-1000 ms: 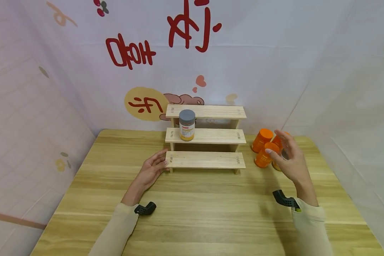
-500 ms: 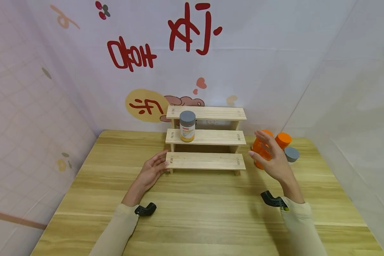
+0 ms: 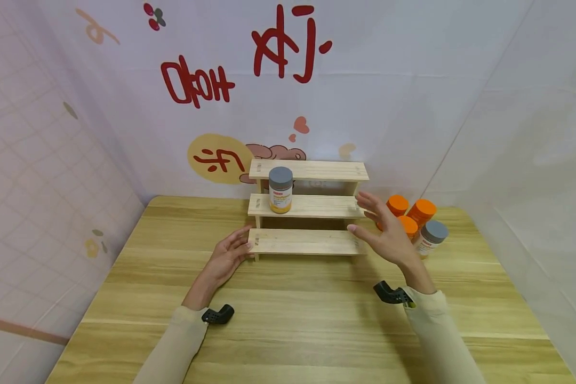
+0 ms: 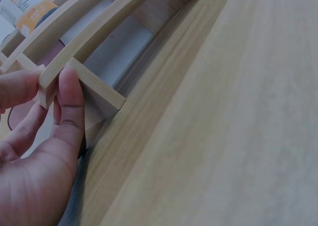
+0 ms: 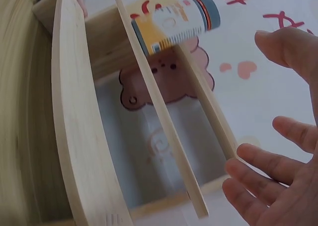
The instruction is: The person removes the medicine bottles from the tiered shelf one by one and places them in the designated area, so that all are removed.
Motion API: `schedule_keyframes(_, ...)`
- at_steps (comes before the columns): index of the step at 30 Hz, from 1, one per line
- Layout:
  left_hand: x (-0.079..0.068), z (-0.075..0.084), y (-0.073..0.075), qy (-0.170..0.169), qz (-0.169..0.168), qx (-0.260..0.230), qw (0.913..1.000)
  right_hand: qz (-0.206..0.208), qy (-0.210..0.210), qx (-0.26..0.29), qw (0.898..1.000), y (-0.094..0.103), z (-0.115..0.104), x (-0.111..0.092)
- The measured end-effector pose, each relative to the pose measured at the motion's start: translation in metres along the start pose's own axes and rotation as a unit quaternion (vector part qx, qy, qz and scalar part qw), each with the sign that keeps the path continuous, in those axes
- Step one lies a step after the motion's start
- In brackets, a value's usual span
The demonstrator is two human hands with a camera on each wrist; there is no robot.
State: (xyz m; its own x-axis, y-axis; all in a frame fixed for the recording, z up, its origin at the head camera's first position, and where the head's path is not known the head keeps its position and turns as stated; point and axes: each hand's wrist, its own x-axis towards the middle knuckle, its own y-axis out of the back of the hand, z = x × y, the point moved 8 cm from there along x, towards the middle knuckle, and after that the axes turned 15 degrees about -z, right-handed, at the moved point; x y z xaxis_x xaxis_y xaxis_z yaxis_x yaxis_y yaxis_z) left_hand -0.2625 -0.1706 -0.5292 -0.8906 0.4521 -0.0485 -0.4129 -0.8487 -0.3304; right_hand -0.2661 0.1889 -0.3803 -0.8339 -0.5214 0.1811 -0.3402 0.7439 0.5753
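A three-step wooden display rack [image 3: 307,241] stands at the back of the table. My left hand [image 3: 229,257] pinches the left end of its lowest board, thumb on one face and fingers on the other, as the left wrist view shows. On the middle step, toward the left, stands a grey-lidded supplement bottle [image 3: 280,191] with a white and yellow label, upright. My right hand [image 3: 388,234] hovers by the rack's right end, fingers spread and holding nothing. Behind that hand are several orange bottles [image 3: 422,210], partly hidden, and another grey-lidded bottle [image 3: 432,237].
The wooden table [image 3: 297,320] reaches toward me in front of the rack. A white printed curtain [image 3: 389,106] hangs close behind the rack and along both sides.
My right hand has moved left from over the bottles to the rack's right end, uncovering the grey-lidded bottle there. My left hand has stayed in place.
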Motion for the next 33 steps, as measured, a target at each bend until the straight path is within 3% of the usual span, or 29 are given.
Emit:
schedule_keyframes(9, 0.0, 0.0, -0.001, -0.004, -0.008, -0.005, 0.9999, -0.028, 0.015, 0.014, 0.999, -0.015, -0.012, 0.023)
schedule_keyframes(33, 0.001, 0.0, -0.001, -0.002, -0.014, -0.008, 0.9999, -0.077, -0.021, 0.078, 0.994, -0.058, -0.019, 0.082)
